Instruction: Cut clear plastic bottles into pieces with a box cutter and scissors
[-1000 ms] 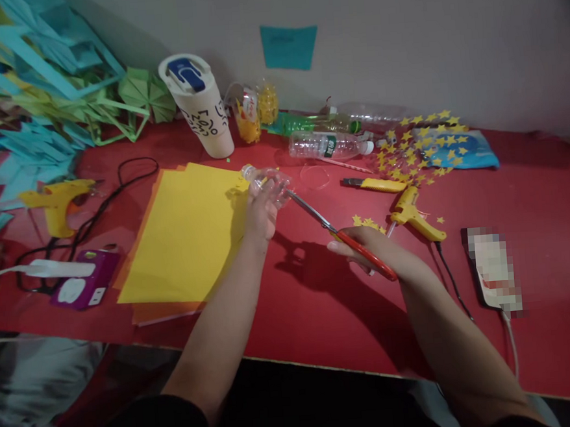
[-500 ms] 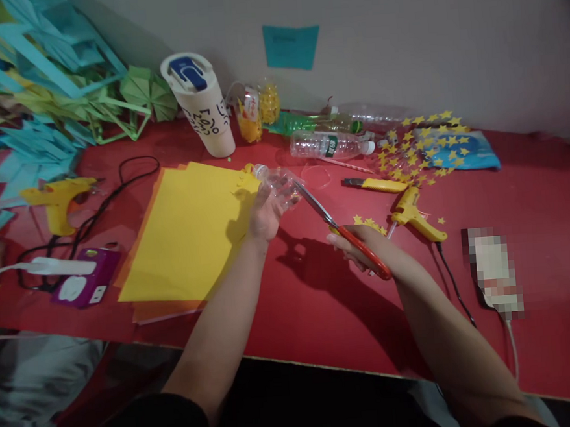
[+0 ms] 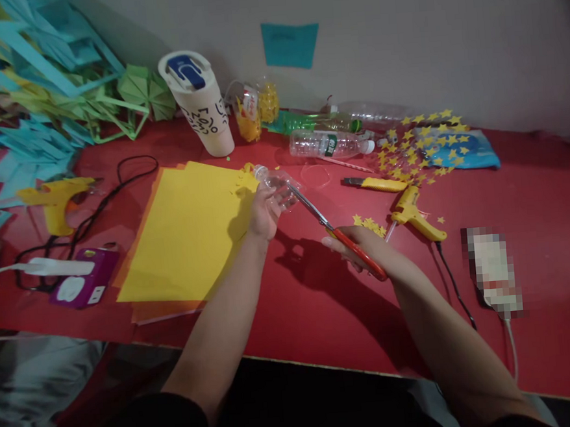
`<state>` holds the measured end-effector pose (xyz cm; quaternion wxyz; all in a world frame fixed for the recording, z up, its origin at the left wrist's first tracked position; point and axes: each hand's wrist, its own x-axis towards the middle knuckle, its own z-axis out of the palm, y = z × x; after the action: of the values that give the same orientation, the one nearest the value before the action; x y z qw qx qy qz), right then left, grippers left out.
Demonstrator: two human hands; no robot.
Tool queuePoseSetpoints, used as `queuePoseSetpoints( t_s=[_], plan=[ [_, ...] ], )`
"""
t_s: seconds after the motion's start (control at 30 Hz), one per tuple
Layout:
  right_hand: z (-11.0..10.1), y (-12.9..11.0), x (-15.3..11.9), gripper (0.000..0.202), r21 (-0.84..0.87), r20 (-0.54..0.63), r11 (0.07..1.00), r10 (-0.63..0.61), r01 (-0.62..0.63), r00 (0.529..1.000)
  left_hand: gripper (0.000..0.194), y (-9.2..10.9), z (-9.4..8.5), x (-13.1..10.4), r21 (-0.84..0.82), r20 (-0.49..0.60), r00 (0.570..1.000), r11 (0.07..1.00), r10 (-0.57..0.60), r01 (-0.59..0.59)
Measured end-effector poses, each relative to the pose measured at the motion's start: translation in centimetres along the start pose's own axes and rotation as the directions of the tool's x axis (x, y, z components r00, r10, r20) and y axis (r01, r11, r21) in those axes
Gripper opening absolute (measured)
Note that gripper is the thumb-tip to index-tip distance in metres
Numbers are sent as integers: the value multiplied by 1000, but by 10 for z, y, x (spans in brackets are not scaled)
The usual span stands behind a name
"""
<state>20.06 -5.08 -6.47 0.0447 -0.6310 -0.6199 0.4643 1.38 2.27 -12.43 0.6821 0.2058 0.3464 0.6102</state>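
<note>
The fingers (image 3: 270, 201) of the left hand (image 3: 264, 217) are curled round a small clear bottle (image 3: 279, 181), held above the worktop (image 3: 292, 317) just right of the yellow paper (image 3: 183, 230); those of the right hand (image 3: 365, 242) are clamped on the red handles of the scissors (image 3: 329, 225). The blade tips meet the bottle's right end, though whether they bite cannot be told. Trimming seems under way, unfinished: the bottle looks shortened, but its cut edge is unclear. Many stars (image 3: 370, 224) are already cut out; the labelled bottle (image 3: 329, 144) farther off looks uncut.
</note>
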Motion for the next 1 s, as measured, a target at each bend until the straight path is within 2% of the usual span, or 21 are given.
queuePoseSetpoints(
  t_s=[0.2, 0.37, 0.6, 0.8, 1.0],
  plan=[
    [1, 2, 1, 64, 13, 4, 1000, -20, 20, 1000, 23, -4, -4, 5, 39, -18, 1000, 999, 23, -23],
    [2, 3, 0, 61, 70, 55, 997, -25, 21, 998, 29, -5, -6, 7, 95, -30, 997, 993, 77, -74],
    [3, -3, -2, 63, 77, 92, 996, -52, 45, 994, 30, -7, -3, 8, 200, -158, 975, 972, 156, -123],
    [3, -4, -2, 64, 32, 75, 997, -75, 73, 994, 23, -5, -3, 8, 167, -210, 967, 980, 143, -109],
    [5, -2, -2, 62, 22, 109, 998, -68, 66, 992, 21, -6, -5, 11, 99, -218, 966, 988, 136, -116]
  ],
)
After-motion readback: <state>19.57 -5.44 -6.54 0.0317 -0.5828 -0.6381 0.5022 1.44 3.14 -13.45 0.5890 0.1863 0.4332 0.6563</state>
